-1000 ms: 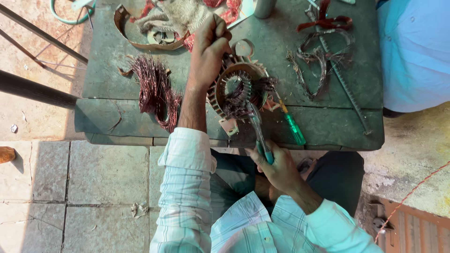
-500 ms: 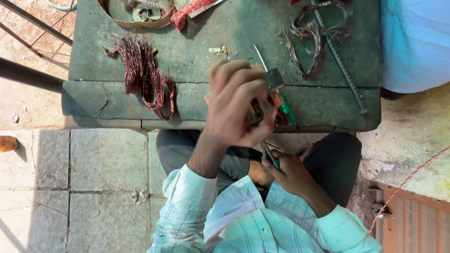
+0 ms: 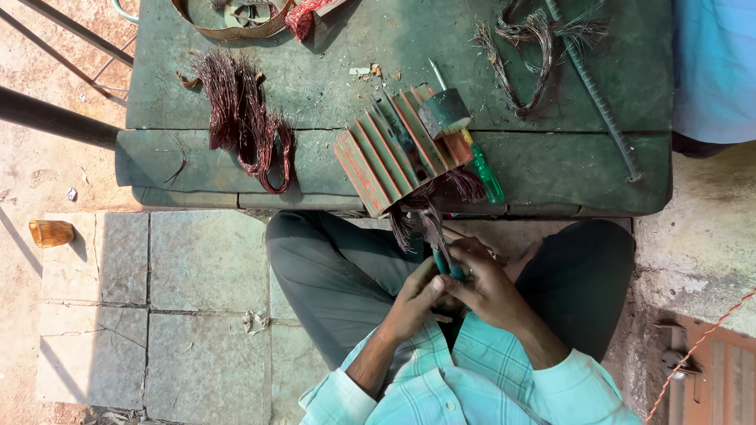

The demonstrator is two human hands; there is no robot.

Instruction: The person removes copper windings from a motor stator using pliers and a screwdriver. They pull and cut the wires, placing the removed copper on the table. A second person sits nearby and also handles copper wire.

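Observation:
A finned, reddish-green motor housing [image 3: 386,153] lies on its side at the front edge of the green table [image 3: 551,165], with dark copper wire ends [image 3: 457,185] hanging out toward my lap. Teal-handled pliers [image 3: 435,240] bite into those wires just below the table edge. My right hand [image 3: 490,287] is wrapped around the plier handles. My left hand [image 3: 415,303] presses against the same handles from the left side. A green-handled screwdriver [image 3: 484,173] rests beside the housing.
A bundle of pulled copper wire [image 3: 244,126] lies on the table's left part, another tangle [image 3: 528,47] and a long metal rod [image 3: 598,94] on its right. A metal band [image 3: 228,30] and red cloth [image 3: 303,16] sit at the far edge. A person in blue [image 3: 713,71] stands at the right.
My left hand left the housing on the table and came down to the pliers. The housing now lies turned on its side at the table's front edge.

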